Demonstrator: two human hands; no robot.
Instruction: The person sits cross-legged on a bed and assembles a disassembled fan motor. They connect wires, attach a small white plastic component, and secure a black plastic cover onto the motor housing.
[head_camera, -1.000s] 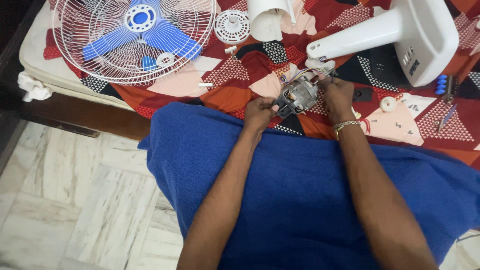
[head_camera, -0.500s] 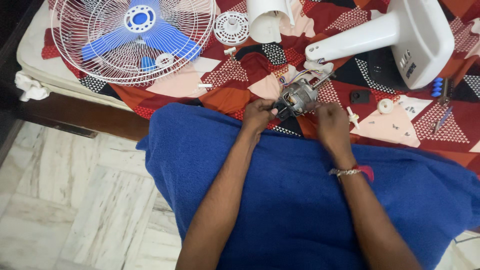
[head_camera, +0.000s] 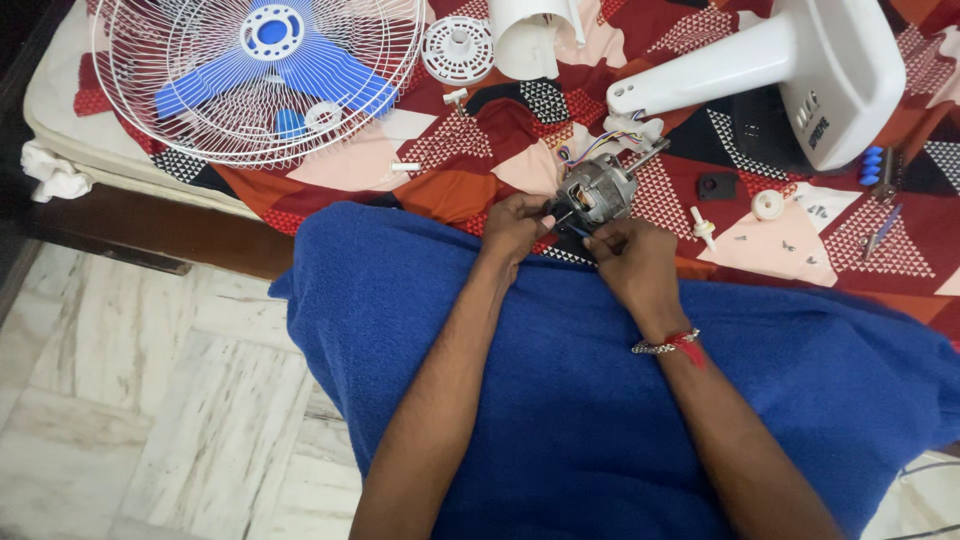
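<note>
I have the small grey fan motor (head_camera: 597, 192) in front of me, at the near edge of the bed where the patterned red, orange and white bedspread (head_camera: 470, 175) meets the blue cloth (head_camera: 560, 400) over my lap. My left hand (head_camera: 516, 224) is curled against the motor's left side, fingers closed on its casing. My right hand (head_camera: 635, 262) sits just below and to the right of the motor, fingers bent in toward its underside; I cannot tell whether they pinch a small part or only press on the body. A chain bracelet with a red thread (head_camera: 668, 344) circles my right wrist.

The motor's metal shaft (head_camera: 650, 155) points up and to the right, and a bundle of coloured wires (head_camera: 590, 148) runs from it toward the white fan stand (head_camera: 800, 65), which lies on its side across the bedspread.

To the upper left lies the white wire guard (head_camera: 255, 80) with the blue blades (head_camera: 290, 75) inside it. Beside it are a round white slotted cover (head_camera: 458, 48) and a white cylindrical housing (head_camera: 535, 35). To the right of my hands I see a small white peg (head_camera: 704, 226), a white knob (head_camera: 768, 205), a small black square part (head_camera: 717, 186), scattered screws (head_camera: 790, 245) and a screwdriver (head_camera: 882, 230). Marbled floor tiles (head_camera: 150, 400) show at the left.
</note>
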